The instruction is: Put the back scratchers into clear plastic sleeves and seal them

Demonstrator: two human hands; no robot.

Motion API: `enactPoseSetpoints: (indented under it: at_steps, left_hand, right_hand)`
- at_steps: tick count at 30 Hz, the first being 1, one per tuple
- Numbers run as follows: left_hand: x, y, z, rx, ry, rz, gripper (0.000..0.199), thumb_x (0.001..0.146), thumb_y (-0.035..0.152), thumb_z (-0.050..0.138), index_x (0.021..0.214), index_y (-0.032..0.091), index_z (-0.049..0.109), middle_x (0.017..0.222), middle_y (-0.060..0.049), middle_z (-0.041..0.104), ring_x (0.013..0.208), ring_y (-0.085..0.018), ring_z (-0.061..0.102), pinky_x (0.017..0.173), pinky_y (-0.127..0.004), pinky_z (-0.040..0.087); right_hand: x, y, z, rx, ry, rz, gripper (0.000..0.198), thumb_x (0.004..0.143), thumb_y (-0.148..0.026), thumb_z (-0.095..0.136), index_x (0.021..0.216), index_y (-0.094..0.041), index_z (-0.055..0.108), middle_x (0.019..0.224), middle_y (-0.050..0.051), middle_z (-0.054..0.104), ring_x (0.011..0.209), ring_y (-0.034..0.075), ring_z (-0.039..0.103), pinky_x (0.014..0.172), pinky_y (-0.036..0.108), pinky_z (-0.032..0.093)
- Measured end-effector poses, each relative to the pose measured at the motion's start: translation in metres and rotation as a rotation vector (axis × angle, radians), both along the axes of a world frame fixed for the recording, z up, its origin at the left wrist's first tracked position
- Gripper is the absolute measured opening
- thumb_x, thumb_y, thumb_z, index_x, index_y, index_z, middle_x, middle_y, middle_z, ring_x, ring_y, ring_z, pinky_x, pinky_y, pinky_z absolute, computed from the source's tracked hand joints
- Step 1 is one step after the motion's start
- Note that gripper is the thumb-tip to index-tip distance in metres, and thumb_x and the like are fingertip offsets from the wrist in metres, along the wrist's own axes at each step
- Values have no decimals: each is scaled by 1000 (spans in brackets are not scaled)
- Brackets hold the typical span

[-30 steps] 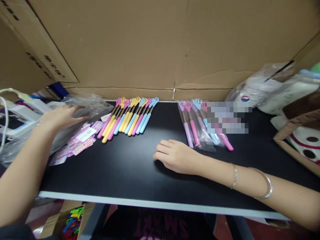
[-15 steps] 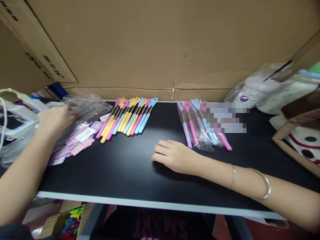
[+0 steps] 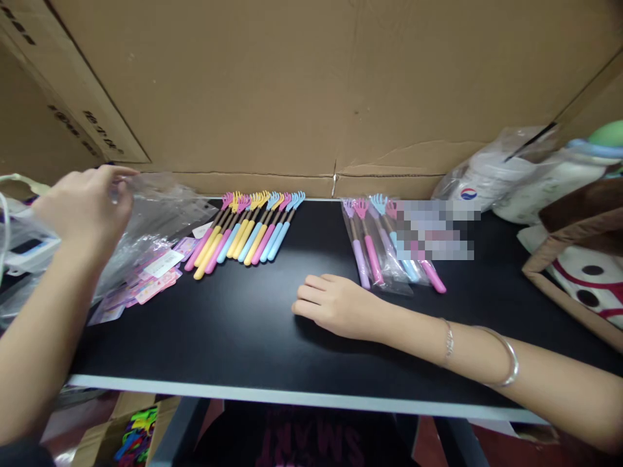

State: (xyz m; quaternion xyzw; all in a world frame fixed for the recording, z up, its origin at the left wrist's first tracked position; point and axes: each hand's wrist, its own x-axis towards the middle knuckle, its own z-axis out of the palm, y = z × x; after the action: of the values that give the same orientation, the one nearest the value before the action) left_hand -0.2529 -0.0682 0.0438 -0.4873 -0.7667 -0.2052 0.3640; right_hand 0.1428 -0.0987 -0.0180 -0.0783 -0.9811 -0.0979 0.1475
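My left hand is raised over the pile of clear plastic bags at the left, thumb and forefinger pinched on the film of a bag. Below it lie purple and pink printed cards, some under the plastic. Right of these is a row of back scratchers with pink, yellow and blue handles and claw heads toward the back. My right hand rests on the black table, fingers curled down, with nothing seen in them. Beyond it lie several back scratchers in clear bags.
A cardboard wall stands along the back. At the right are a bagged white cup, a bottle and a brown-and-white bag. A white device with cables stands at left. Below is a box of colourful pieces.
My left hand has risen and moved slightly left, drawing up the edge of the plastic film. My right hand rests as before; the view has shifted a little.
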Motion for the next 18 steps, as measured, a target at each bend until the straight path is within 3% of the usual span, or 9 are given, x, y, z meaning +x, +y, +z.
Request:
enactPoseSetpoints:
  at_steps: [3,9,14,18]
  left_hand:
    - [25,6,7,157,214,-277,34,93,39,38,106,31,68,83,-2,72,75,-18,54,51,-30,22]
    - [119,4,17,228,512,-746,18,93,25,52,99,30,69,80,4,72,73,-14,56,54,-27,35]
    - [189,12,2,154,621,-1009,19,95,24,49,94,28,68,76,4,69,70,-13,57,60,-27,35]
    - [221,13,-16,27,645,-1125,25,98,17,43,94,26,65,78,4,68,73,-12,58,63,-27,36]
  right_hand:
    - [0,0,0,3,-3,-4,25,98,-11,35,90,-16,58,81,4,55,76,16,42,61,30,27]
    - [-1,0,-1,-1,-4,-10,24,97,-12,36,90,-16,58,81,4,56,77,16,43,61,30,27]
    - [-1,0,-1,-13,28,-13,23,97,-13,37,91,-16,59,83,3,59,80,17,46,62,30,30]
    - [-1,-1,-3,20,62,-15,23,96,-13,39,87,-17,60,82,2,60,78,16,47,64,30,31]
